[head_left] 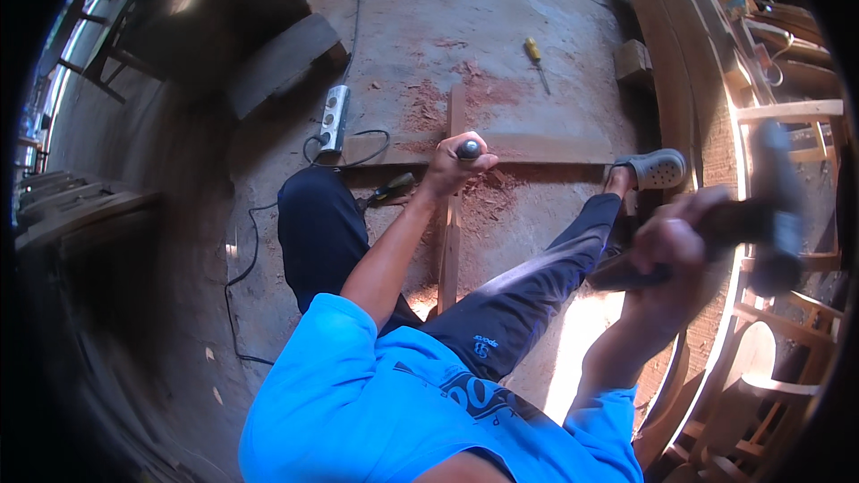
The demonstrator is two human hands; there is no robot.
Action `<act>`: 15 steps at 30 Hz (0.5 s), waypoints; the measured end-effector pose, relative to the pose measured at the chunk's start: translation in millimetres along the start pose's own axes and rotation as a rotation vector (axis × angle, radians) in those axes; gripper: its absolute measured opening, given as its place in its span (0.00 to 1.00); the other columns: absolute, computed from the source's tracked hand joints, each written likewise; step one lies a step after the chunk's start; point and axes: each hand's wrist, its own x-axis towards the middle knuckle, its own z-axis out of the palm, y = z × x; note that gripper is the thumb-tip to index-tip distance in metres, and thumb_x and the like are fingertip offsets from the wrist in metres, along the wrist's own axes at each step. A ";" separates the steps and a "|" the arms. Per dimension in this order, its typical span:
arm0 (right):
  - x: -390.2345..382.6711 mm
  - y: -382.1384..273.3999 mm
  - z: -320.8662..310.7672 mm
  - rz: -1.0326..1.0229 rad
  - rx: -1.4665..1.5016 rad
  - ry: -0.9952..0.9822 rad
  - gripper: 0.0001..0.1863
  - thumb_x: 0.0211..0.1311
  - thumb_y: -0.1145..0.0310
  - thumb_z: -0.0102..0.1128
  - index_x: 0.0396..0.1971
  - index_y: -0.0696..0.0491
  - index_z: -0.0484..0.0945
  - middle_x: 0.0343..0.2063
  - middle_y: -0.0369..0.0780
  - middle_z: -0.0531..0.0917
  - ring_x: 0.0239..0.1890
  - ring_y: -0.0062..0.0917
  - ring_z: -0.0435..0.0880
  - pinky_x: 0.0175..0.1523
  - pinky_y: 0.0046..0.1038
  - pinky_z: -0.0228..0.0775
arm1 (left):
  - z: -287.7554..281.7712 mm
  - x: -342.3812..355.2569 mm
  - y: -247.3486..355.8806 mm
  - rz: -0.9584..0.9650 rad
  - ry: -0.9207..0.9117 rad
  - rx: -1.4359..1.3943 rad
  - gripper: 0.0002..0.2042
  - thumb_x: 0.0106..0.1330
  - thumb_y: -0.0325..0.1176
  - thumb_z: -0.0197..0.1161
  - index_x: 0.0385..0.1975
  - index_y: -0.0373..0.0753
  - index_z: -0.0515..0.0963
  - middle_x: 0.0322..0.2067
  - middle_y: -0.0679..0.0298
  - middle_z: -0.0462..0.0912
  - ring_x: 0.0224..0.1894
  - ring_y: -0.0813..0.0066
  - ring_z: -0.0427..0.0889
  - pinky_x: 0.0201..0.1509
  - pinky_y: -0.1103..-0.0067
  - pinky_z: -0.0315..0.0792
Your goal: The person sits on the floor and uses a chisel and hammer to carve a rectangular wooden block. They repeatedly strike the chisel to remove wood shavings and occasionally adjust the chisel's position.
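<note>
My left hand [458, 165] is closed round an upright tool, which looks like a chisel [468, 150]. Only its round, dark butt end shows above the fist; the blade is hidden. Under that hand runs a narrow wooden strip [456, 107], lying lengthwise across a low board [546, 148] on the floor. Reddish wood chips [479, 89] are scattered around the strip. Raised at the right, my right hand [671, 237] grips a hammer [777, 215] by its handle. Both the hand and the hammer are blurred by motion, and the hammer head is well apart from the chisel.
A white power strip [334, 118] with a black cable lies left of the board. Beyond it is a yellow-handled screwdriver [534, 52]. Another dark-handled tool [394, 186] lies by my left knee. Long planks [667, 45] and wooden chair parts [752, 358] line the right side.
</note>
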 end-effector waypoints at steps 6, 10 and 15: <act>96.6 -63.1 4.5 -0.402 0.329 -0.283 0.08 0.71 0.69 0.50 0.29 0.52 0.70 0.21 0.36 0.72 0.18 0.19 0.73 0.23 0.23 0.70 | -0.7 4.9 14.2 -0.111 0.032 0.077 0.09 0.65 0.30 0.72 0.27 0.42 0.77 0.23 0.77 0.75 0.26 0.90 0.71 0.27 0.86 0.66; 146.2 -75.1 -30.4 -0.421 0.282 -0.742 0.15 0.75 0.66 0.46 0.26 0.53 0.74 0.25 0.40 0.80 0.23 0.26 0.84 0.27 0.31 0.84 | -5.8 2.1 15.4 -0.009 0.068 0.091 0.08 0.64 0.29 0.71 0.27 0.41 0.78 0.24 0.76 0.75 0.27 0.89 0.72 0.29 0.85 0.67; 99.9 4.9 -7.5 -0.426 0.277 -0.307 0.08 0.71 0.70 0.50 0.30 0.54 0.72 0.24 0.38 0.73 0.24 0.21 0.75 0.28 0.21 0.69 | -8.5 -1.7 6.7 -0.024 -0.009 0.040 0.08 0.64 0.30 0.71 0.27 0.41 0.78 0.25 0.75 0.77 0.28 0.89 0.74 0.31 0.84 0.69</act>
